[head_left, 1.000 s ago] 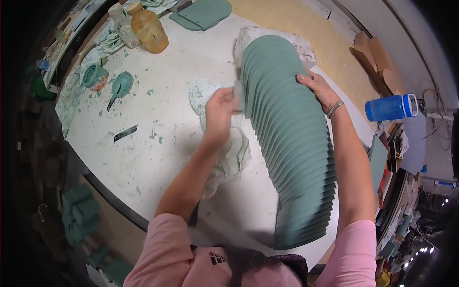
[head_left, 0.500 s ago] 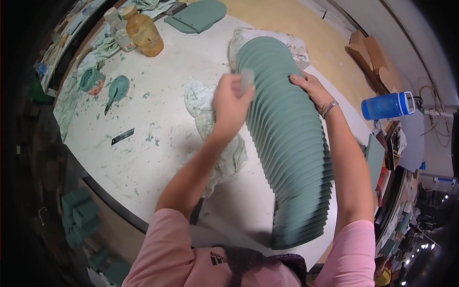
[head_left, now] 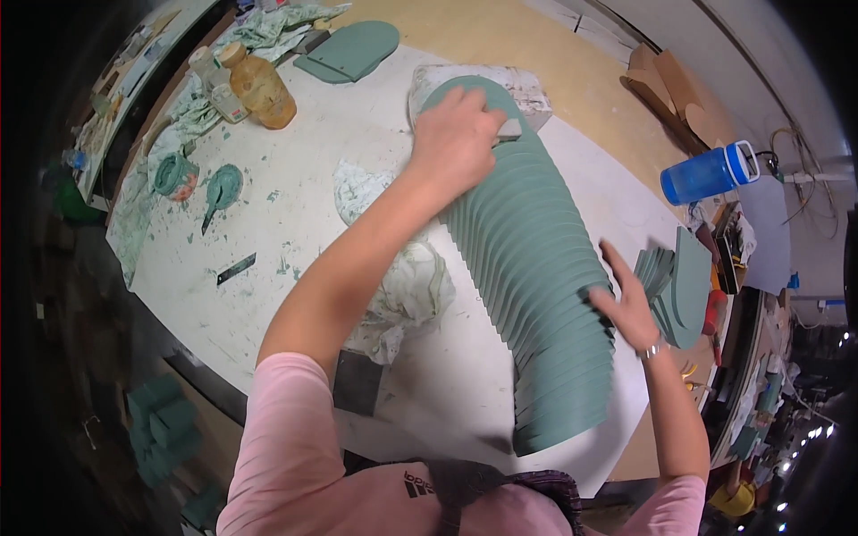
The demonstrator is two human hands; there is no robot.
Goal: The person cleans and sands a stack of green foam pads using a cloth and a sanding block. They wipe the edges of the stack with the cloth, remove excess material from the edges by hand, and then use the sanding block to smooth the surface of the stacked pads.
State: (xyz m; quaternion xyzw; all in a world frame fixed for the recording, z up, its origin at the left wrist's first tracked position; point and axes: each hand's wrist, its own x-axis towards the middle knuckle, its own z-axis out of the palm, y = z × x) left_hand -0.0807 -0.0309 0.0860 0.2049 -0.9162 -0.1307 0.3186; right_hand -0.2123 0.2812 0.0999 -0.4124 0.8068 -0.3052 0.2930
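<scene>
A long row of green, rounded plates (head_left: 518,232) leans in overlapping layers across the white table. Its far end rests on a whitish, stained block (head_left: 532,89). At that far end, my left hand (head_left: 456,138) is closed round a small pale grey block (head_left: 508,130) and presses it against the top plate. What the block is made of, I cannot tell. My right hand (head_left: 628,308) lies along the right side of the row with its fingers apart, the thumb touching the plate edges. A crumpled, green-stained cloth (head_left: 416,286) lies left of the row.
More green plates lie at the far left (head_left: 349,49) and on the right (head_left: 684,290). A yellowish jar (head_left: 261,87), a small tub (head_left: 175,176), a paste-covered spatula (head_left: 222,189) and a dark blade (head_left: 236,269) are on the left. A blue bottle (head_left: 706,176) stands at the right.
My left hand has moved onto the far end of the row with the block. My right hand has slid nearer to me along the right side, its fingers spreading. The whole view has shifted slightly.
</scene>
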